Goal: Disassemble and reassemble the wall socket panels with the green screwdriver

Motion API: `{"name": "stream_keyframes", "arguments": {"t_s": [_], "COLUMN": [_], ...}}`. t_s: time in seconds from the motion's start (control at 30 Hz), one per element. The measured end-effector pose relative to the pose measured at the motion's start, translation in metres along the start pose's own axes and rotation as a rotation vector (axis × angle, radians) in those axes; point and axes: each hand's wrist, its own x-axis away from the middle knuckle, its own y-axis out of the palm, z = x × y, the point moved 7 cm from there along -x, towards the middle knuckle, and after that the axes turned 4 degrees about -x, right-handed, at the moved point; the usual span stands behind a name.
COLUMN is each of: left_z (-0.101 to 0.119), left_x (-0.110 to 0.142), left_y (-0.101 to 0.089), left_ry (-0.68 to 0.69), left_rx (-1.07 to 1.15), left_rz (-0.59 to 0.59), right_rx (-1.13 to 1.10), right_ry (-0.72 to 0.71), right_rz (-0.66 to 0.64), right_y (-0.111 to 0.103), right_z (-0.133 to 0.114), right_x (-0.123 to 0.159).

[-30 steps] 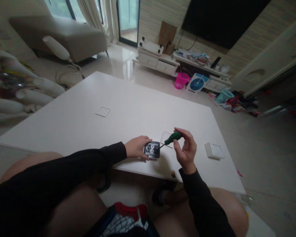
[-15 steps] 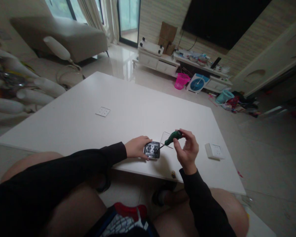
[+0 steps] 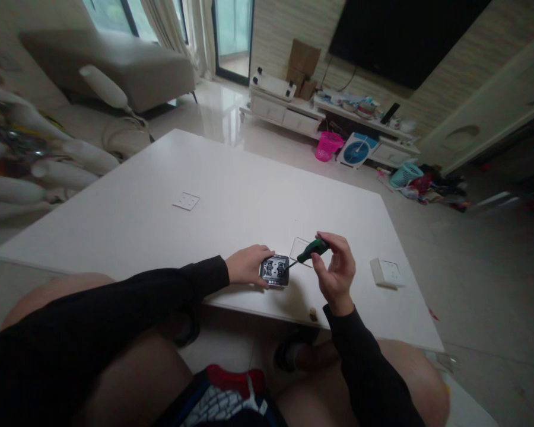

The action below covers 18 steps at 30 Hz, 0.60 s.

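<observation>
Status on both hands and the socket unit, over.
Left hand steadying socket unit. Right grip on green screwdriver, tip at unit. Clear frame close behind screwdriver.

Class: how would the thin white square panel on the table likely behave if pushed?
The panel looks stiff, given its straight edges, and probably light, being so thin. Lying flat on the smooth-looking table, it would likely slide rather than roll or tip.

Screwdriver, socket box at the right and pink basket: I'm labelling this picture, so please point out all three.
Green screwdriver (image 3: 312, 250): head view, on its handle.
White socket box (image 3: 388, 273): head view, on its top face.
Pink basket (image 3: 327, 147): head view, on its side wall.
</observation>
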Motion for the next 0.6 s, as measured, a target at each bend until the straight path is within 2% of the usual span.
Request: {"name": "stream_keyframes", "arguments": {"t_s": [0.1, 0.27, 0.47, 0.6], "left_z": [0.0006, 0.0018, 0.0024, 0.0011], "left_x": [-0.0007, -0.0014, -0.0009, -0.0012], "left_y": [-0.0001, -0.0003, -0.0011, -0.0001], "left_ry": [0.005, 0.001, 0.003, -0.002], "left_rx": [0.005, -0.002, 0.003, 0.002], "left_rz": [-0.004, -0.015, 0.0, -0.002], "right_rx": [0.052, -0.065, 0.062, -0.001], "right_ry": [-0.013, 0.08, 0.009, 0.058], "right_rz": [0.007, -0.024, 0.018, 0.003], "right_y": [0.0009, 0.0055, 0.0011, 0.0017], "right_z": [0.0007, 0.0081, 0.005, 0.0083], "right_x": [0.0018, 0.0056, 0.0024, 0.0043]}}
